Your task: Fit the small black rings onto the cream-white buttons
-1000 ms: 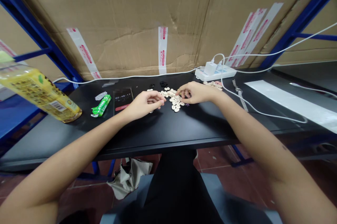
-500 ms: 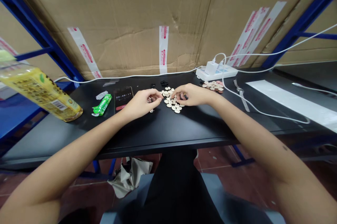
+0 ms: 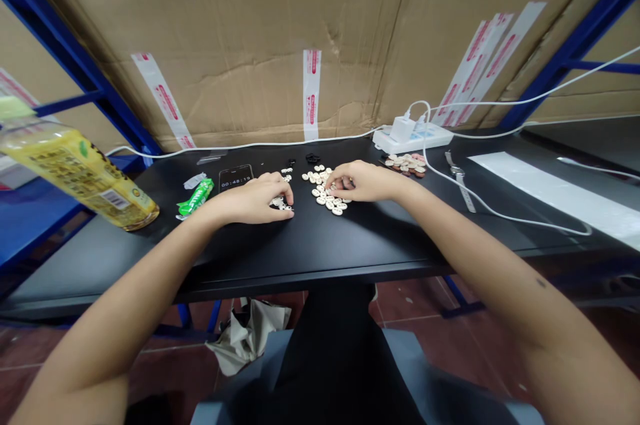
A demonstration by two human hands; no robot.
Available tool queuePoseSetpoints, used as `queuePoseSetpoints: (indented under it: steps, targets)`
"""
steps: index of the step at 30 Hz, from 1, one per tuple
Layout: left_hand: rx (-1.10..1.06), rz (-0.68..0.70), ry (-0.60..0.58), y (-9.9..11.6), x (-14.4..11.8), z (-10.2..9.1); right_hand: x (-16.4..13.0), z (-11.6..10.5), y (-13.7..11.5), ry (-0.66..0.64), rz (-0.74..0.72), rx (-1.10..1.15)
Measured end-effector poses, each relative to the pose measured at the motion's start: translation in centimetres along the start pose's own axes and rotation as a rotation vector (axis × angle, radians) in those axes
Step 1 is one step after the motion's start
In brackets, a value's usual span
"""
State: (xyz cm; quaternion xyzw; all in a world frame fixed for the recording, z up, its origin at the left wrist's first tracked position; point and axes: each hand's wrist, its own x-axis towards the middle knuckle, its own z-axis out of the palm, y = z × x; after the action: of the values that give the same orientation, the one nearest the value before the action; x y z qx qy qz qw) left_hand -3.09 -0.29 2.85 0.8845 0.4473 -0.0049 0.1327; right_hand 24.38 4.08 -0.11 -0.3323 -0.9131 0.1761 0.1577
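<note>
Cream oval pieces that look like buttons (image 3: 320,197) lie in a loose pile on the black table. At the pile's right side, my right hand (image 3: 361,181) has its fingers curled and the fingertips together among the pieces; whether one is pinched there is hidden. To the left, my left hand (image 3: 257,200) hovers low over small white pieces (image 3: 283,206), its thumb and forefinger apart. A few more small white bits (image 3: 287,174) lie just behind it.
Behind are black pieces (image 3: 313,158), a phone showing a timer (image 3: 236,176) and a green candy wrapper (image 3: 197,196). A yellow bottle (image 3: 100,185) leans at left. Rightward are brown and pink pieces (image 3: 407,164), a power strip (image 3: 425,138) with white cables, and a watch (image 3: 459,178).
My left hand has moved left, away from the cream pile, and its fingers have spread over the small white pieces. My right hand stays almost where it was at the pile.
</note>
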Motion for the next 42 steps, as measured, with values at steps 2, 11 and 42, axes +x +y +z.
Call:
queuePoseSetpoints:
  steps: [2, 11, 42]
  targets:
    - [-0.011, 0.009, -0.015, -0.1, 0.1, 0.0, 0.0, 0.0, -0.2, -0.007, 0.014, -0.007]
    - [-0.148, 0.103, 0.031, 0.3, 0.3, 0.2, 0.0, 0.0, -0.6, 0.013, 0.034, 0.027]
    - [-0.925, 0.103, 0.439, 1.4, 2.5, 3.0, 0.7, 1.4, -1.8, 0.109, -0.047, 0.647]
